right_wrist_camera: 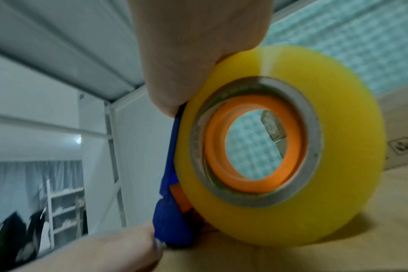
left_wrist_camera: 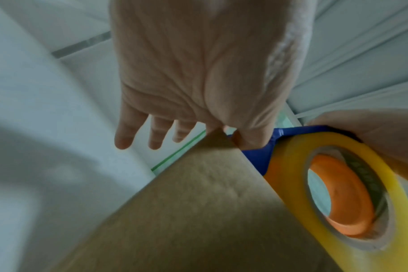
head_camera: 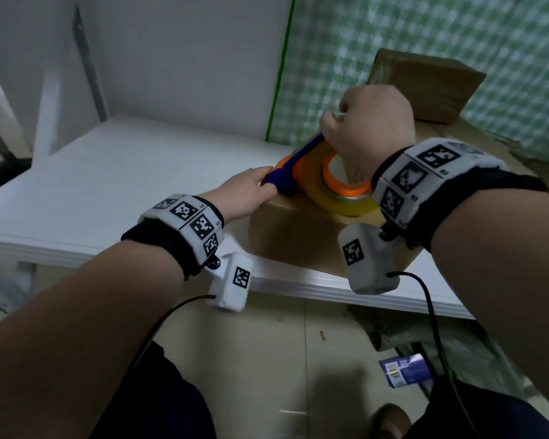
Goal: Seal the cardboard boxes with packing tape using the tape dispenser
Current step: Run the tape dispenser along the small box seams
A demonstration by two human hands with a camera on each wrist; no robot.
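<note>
A brown cardboard box (head_camera: 298,236) stands at the white table's near edge. On its top rides a blue tape dispenser (head_camera: 301,160) with an orange hub and a yellowish tape roll (head_camera: 346,198). My right hand (head_camera: 362,128) grips the dispenser from above, fingers curled round its frame. My left hand (head_camera: 257,185) sits at the box's top left edge by the dispenser's nose. In the left wrist view the thumb of that left hand (left_wrist_camera: 193,117) presses on the box (left_wrist_camera: 198,211) next to the blue frame (left_wrist_camera: 259,156), and the fingers hang straight beside the box. The right wrist view is filled by the roll (right_wrist_camera: 349,147).
A second brown box (head_camera: 431,83) lies at the back right on flattened cardboard (head_camera: 495,147), against a green checked wall. The white table (head_camera: 108,185) stretches left of the box. A blue packet (head_camera: 404,370) lies on the floor below.
</note>
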